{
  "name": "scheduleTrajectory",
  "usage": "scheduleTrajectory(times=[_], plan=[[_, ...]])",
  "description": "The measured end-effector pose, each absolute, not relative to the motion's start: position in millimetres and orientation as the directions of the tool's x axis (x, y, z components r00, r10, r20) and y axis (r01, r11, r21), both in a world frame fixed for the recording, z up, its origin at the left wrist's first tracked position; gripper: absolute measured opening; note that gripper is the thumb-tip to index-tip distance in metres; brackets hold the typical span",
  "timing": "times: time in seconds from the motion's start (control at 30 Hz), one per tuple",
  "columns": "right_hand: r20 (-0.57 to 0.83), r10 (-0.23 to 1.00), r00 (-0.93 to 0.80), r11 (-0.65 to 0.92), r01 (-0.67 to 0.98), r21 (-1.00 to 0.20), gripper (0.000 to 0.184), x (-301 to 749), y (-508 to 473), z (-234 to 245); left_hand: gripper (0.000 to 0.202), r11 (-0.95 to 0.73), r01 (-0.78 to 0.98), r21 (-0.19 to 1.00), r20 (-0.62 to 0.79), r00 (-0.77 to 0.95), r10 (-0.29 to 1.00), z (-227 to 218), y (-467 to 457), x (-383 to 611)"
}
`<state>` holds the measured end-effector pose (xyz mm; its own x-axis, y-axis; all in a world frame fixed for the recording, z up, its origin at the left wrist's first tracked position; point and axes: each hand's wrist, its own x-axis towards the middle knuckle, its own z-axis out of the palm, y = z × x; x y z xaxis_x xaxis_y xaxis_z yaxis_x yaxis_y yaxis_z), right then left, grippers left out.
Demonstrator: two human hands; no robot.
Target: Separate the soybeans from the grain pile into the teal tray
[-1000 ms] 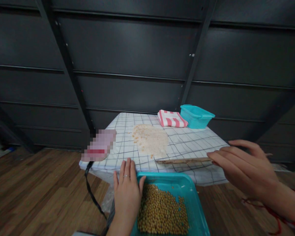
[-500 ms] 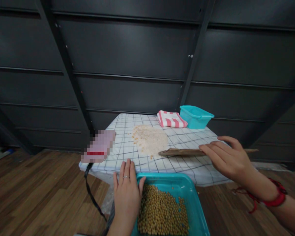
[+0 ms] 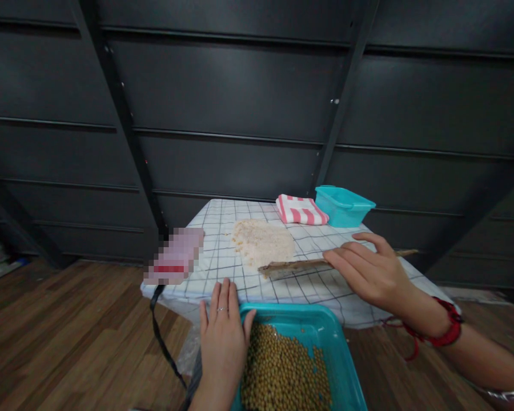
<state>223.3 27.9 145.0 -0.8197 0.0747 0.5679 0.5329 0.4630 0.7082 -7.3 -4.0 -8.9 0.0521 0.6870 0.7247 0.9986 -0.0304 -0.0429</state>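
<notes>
My right hand (image 3: 370, 268) grips a long, thin strip of cardboard (image 3: 295, 267) by its top edge. The strip stands on edge over the checked cloth, its left end at the near side of a pale, crumbly heap (image 3: 263, 242) with small yellowish bits along its left. My left hand (image 3: 224, 331) lies with fingers stretched out at the table's front edge, its thumb on the left rim of a teal tray (image 3: 340, 342). Inside the tray are many round, yellow-brown beans (image 3: 285, 365), which look like soybeans. The tray's near end is cut off by the frame.
A folded pink-and-white striped towel (image 3: 302, 210) and a small teal basket (image 3: 342, 206) stand at the table's back right. On the left lies a pixelated pinkish object (image 3: 180, 254) with a black strap (image 3: 160, 331) hanging down. Dark panels (image 3: 231, 85) rise behind the table.
My right hand has moved left and slightly nearer with the cardboard, whose left end has shifted left along the heap's near edge. My left hand stays at the tray rim.
</notes>
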Motion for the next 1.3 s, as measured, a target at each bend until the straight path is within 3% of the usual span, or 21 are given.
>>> scheduleTrajectory(times=[0.67, 1.0, 1.3], plan=[[0.545, 0.114, -0.831, 0.519, 0.517, 0.680, 0.015, 225.2, 13.4, 145.8, 0.051, -0.043, 0.999, -0.009, 0.712, 0.036, 0.702, -9.6, -3.7, -8.0], [0.538, 0.109, -0.836, 0.544, 0.503, 0.672, 0.020, 223.6, 10.6, 147.1, 0.051, -0.026, 0.998, -0.049, 0.733, 0.054, 0.678, -8.5, -3.8, -6.4], [0.551, 0.128, -0.825, 0.588, 0.510, 0.628, 0.024, 225.3, 4.5, 147.2, 0.050, -0.040, 0.999, 0.018, 0.707, 0.015, 0.707, -8.5, -3.4, -6.7]])
